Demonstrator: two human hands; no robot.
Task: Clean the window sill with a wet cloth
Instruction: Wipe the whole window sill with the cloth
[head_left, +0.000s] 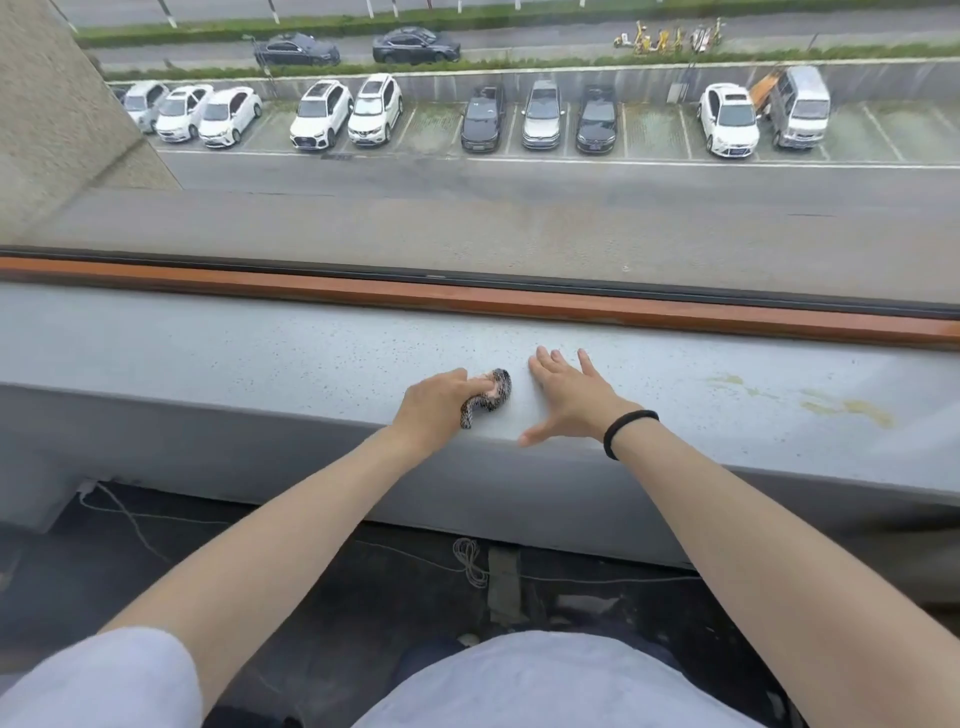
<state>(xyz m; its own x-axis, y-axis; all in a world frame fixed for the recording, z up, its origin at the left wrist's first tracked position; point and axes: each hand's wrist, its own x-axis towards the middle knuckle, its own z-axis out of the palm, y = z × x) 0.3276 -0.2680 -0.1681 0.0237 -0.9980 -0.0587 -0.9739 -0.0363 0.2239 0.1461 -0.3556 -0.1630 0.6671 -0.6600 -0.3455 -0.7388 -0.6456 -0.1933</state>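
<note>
A small patterned cloth (493, 392) is being gripped by the left hand (439, 405), whose fingers are being kept curled round the bunched fabric. One end of the cloth is being left to trail back beside the wrist toward the near edge. The cloth is being held down on the grey speckled sill (260, 353), about midway along the part in view and nearer the front edge than the back.

The right hand (569, 400) is being laid flat on the sill just to the right of the cloth, close to it but apart. Its fingers are being held straight and slightly spread, pointing toward the glass, with the thumb stretched out along the front edge. Nothing is being grasped by it. A black band (629, 432) is being worn on the right wrist.

Yellowish stains (841, 410) are being seen on the sill well to the right of both hands. An orange-brown frame (467, 299) is being seen running along the back of the sill, under the glass. Parked cars (374, 109) are being seen through the glass. A thin white cable (470, 564) is being seen lying partly coiled on the dark floor under the sill.
</note>
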